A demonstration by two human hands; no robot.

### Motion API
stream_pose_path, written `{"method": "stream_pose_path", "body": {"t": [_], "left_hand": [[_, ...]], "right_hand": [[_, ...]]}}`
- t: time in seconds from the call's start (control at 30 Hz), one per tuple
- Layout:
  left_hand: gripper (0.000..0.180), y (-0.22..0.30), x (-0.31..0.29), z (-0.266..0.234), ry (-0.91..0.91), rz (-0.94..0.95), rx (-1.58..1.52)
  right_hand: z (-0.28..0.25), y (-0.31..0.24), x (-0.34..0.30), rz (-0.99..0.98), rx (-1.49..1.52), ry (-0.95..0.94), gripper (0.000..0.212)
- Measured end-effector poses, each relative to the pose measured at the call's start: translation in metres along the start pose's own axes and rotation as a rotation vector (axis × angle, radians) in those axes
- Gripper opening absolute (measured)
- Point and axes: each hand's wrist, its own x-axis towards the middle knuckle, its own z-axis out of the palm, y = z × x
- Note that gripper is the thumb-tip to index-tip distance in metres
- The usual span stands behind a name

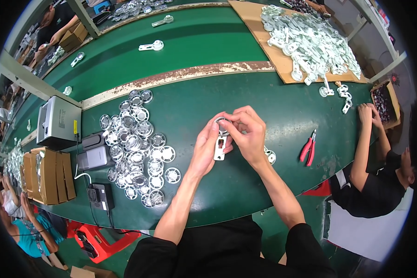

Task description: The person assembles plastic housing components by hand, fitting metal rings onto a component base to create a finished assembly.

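Above the near part of the green table, my left hand (203, 147) is closed around a white plastic part (219, 153) with a round head and a short slotted handle. My right hand (249, 135) is closed too, its thumb and fingers pinching the round head, where a ring-shaped disc (223, 127) shows. Whether this disc is seated in the head or only lies against it, I cannot tell. Partly hidden by my right wrist, another white part (270, 156) lies on the table. To the left spreads a heap of clear and silvery round discs (135, 141).
Red-handled nippers (307, 149) lie at right. Many white parts are heaped on a cardboard sheet (259, 34) at far right. A green belt (199, 44) carries a few parts behind a worn rail. Left stand a grey box (60, 123) and cartons (48, 176). A co-worker (375, 180) sits at right.
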Motion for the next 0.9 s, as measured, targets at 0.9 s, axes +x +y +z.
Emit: {"method": "stream_pose_path", "body": {"t": [0.9], "left_hand": [[0.041,0.014,-0.005,-0.001,-0.078,0.064,-0.01]], "right_hand": [[-0.029,-0.008,0.015,-0.054,0.061,-0.417,0.045]]}}
